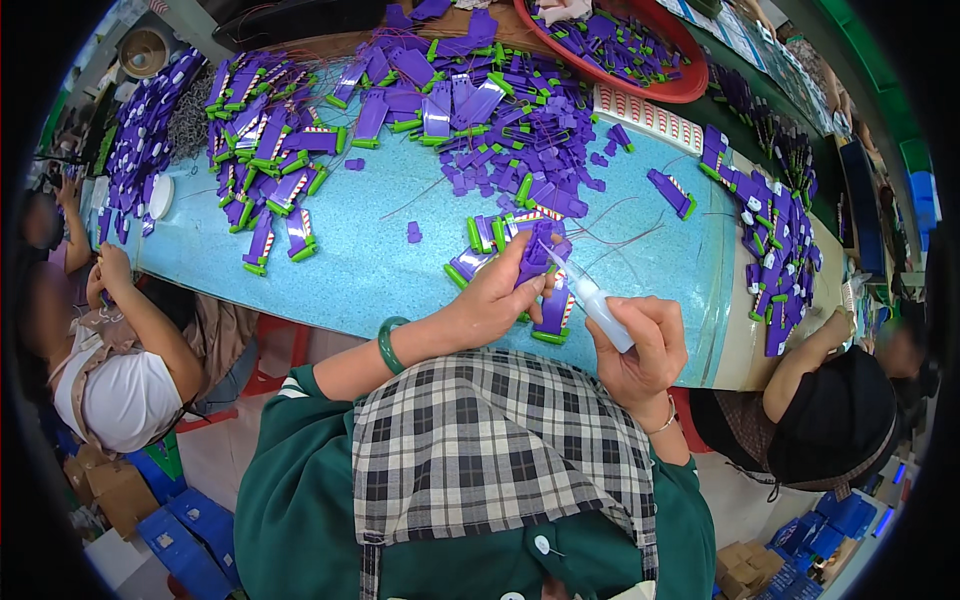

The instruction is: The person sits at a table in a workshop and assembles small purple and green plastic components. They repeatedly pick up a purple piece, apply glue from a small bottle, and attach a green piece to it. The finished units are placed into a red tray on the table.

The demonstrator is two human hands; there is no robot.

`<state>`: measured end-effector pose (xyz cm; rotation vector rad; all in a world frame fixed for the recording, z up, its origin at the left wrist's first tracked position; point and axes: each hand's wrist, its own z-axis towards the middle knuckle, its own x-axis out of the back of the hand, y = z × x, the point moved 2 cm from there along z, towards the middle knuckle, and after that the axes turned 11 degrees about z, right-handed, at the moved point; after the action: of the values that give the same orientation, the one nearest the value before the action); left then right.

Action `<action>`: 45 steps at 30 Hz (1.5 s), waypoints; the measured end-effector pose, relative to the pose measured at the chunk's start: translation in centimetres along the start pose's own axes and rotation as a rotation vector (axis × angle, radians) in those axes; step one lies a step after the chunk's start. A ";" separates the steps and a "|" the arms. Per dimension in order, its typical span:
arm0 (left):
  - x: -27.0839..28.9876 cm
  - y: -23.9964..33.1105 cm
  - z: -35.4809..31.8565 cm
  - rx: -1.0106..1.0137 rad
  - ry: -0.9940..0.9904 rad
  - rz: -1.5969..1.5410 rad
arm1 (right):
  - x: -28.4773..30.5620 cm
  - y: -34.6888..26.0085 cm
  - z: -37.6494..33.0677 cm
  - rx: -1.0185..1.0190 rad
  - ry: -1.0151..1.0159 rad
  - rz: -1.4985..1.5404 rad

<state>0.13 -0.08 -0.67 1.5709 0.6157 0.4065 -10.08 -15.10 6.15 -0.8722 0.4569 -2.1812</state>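
A purple plastic piece (537, 252) is gripped between the thumb and fingers of my left hand (497, 284), above the blue table. Closed around a small white squeeze bottle (603, 310), my right hand (645, 345) tilts its thin nozzle toward that piece, and the tip appears to reach it. Whether the tip touches cannot be made out. Beneath and beside my hands lie several purple wing-like parts (553, 312) with green ends and red-and-white striped edges.
Heaps of purple and green parts (480, 120) cover the far side of the blue table (350, 270). A red basin (690, 85) of pieces stands at the back. Co-workers sit left (130, 360) and right (830, 410), near piles of purple parts (775, 250). Thin wires trail across the tabletop.
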 end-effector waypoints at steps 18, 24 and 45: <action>0.8 0.1 0.2 -0.030 -0.064 -0.358 | 0.1 -0.1 -0.3 -0.011 0.001 0.006; 1.0 0.7 0.0 -0.047 -0.017 -0.456 | -0.2 -0.1 0.0 -0.012 -0.024 0.015; 0.3 1.0 -0.2 -0.148 0.183 0.111 | -0.2 -0.8 -0.1 0.017 -0.044 0.041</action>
<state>0.36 0.22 0.32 1.4405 0.6246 0.6704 -10.42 -14.44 6.45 -0.8920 0.4308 -2.1217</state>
